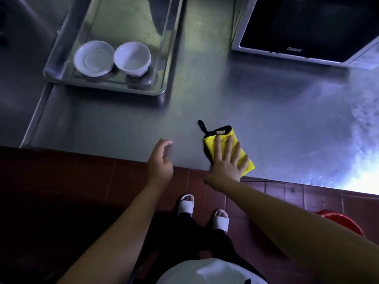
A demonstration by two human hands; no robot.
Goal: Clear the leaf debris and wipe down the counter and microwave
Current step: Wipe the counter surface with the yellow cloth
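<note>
Two hands over the steel counter (266, 111), head view. The right hand (227, 160) lies flat on a yellow cloth (209, 142) at the counter's front edge, fingers straight and spread, gripping nothing. The left hand (161, 160) hovers just beside it over the same edge, fingers loosely curled, empty. Microwave (307, 27) sits at the back right. A metal tray (106, 85) at the back left carries two white bowls (93, 58).
</note>
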